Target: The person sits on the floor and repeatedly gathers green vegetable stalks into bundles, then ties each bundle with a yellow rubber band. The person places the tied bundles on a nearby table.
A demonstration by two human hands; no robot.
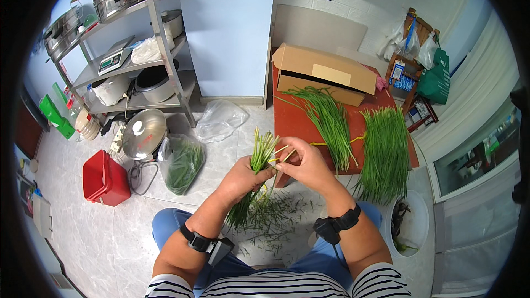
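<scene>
My left hand (240,182) is wrapped around a bunch of green chives (263,151). The pale cut ends point up and away from me, and the leaves hang below my fist. Beside its top, my right hand (304,161) pinches a thin chive stalk (290,155) between thumb and fingers. A bit of yellow strip shows between the hands. On the red table (292,122) lie a loose pile of chives (329,120) and a thicker, evenly laid pile (383,153) that overhangs the near edge. Chive scraps (277,217) litter the floor between my legs.
A cardboard box (327,75) stands at the table's back. To the right sits a white bucket (418,225) with scraps inside. Leftward on the floor are a red bucket (105,180), a bag of greens (182,163) and a lidded pot (145,132), before a metal shelf (155,25).
</scene>
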